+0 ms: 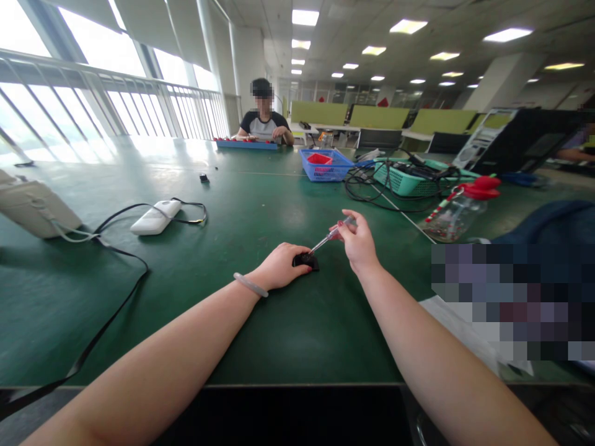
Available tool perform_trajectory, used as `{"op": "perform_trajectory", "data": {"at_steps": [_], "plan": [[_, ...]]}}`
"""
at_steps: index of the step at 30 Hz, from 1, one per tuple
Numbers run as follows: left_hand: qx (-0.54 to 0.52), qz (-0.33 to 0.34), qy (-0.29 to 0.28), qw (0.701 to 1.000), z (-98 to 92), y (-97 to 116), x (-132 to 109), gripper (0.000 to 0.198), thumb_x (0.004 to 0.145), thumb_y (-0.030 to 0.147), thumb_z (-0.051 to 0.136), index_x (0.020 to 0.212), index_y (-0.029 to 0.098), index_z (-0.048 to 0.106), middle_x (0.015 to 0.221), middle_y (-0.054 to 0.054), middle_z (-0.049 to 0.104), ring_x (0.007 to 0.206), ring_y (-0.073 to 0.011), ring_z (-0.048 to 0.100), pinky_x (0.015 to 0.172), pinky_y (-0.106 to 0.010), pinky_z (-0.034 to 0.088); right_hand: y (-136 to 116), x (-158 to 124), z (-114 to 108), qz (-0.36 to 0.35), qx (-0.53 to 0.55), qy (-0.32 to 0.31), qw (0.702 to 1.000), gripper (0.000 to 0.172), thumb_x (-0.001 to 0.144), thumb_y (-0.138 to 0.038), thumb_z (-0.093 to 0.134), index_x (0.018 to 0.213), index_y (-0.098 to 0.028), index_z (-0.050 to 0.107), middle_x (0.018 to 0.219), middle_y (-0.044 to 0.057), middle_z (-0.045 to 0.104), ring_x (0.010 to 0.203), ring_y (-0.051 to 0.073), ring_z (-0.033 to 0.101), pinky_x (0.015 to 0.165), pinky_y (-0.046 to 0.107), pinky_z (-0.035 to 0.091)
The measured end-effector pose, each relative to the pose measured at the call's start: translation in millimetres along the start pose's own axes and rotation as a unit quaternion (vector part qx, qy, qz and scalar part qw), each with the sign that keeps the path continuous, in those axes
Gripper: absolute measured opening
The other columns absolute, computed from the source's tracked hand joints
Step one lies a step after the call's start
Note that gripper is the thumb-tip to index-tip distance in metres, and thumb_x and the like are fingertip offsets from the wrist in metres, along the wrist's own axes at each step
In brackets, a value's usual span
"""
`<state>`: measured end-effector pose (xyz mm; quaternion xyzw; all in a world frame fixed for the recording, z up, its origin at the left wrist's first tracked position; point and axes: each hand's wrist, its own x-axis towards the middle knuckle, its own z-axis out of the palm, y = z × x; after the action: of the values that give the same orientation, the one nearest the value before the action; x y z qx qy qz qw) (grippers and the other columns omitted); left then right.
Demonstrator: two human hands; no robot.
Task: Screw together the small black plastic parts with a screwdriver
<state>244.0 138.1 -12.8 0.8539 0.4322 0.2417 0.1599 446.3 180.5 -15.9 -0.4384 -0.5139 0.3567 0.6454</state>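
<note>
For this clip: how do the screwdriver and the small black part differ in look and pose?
The screwdriver is long and slim with a shiny shaft; the black part is short and dark.
The screwdriver slants in the right hand, while the black part sits low at the green table under the left hand.
Both are being held.

Left grip (280,265) curls low; right grip (359,243) pinches.

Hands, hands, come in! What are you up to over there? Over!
Left grip holding black part on table. Right grip on screwdriver, tip at the part. Bottle off right, seemingly out of the way. Over.
</note>
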Motion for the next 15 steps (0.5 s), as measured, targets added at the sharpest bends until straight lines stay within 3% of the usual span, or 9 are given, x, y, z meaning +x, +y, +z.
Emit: {"op": "perform_trajectory", "data": {"at_steps": [15], "plan": [[-0.001,-0.002,-0.004,1.000,1.1,0,1,0.037,0.081,0.031,0.068,0.117,0.021,0.068,0.111,-0.006,0.072,0.105,-0.0254,0.063,0.098,-0.038,0.047,-15,-6,6,0.154,0.044,0.062,0.985,0.017,0.083,-0.018,0.059,0.097,-0.024,0.050,0.064,-0.006,0.065,0.054,0.012,0.065,0.058,0.025,0.057]]}}
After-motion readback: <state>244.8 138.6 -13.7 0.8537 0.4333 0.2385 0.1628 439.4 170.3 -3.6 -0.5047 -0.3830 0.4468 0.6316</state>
